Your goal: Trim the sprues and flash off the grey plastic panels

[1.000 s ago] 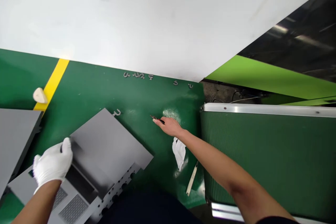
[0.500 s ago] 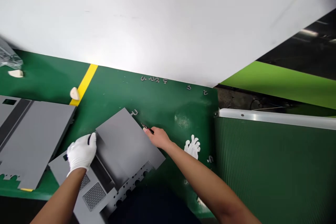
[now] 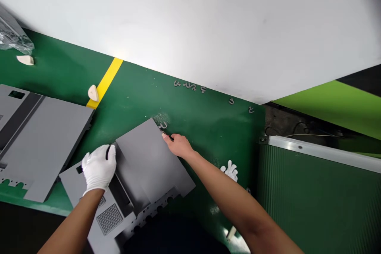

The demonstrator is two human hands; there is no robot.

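In a white glove, my left hand [image 3: 99, 166] grips the grey panel [image 3: 143, 154] at its raised step, fingers folded. This panel lies tilted on the green bench, with vent grilles at its left and a row of notches along its near edge. My bare right hand [image 3: 180, 145] is closed round a small tool [image 3: 170, 137] with a metal tip and a red and black handle. The tool's tip is at the panel's far right edge, close by a small grey U-shaped piece [image 3: 162, 126]. My fingers hide most of the handle.
A second grey panel [image 3: 56, 127] lies at left. Two cream blocks [image 3: 93, 93] [image 3: 25, 60] and a clear plastic bag [image 3: 14, 35] sit farther back. Several U-shaped scraps [image 3: 203, 89] lie along the white sheet [image 3: 190, 27]. A white glove [image 3: 230, 170] lies right, before a ribbed green surface [image 3: 312, 198].
The view has shifted and turned slightly. The tool's tip has moved up along the panel's right edge, nearer the U-shaped piece. My left hand keeps its place on the panel.
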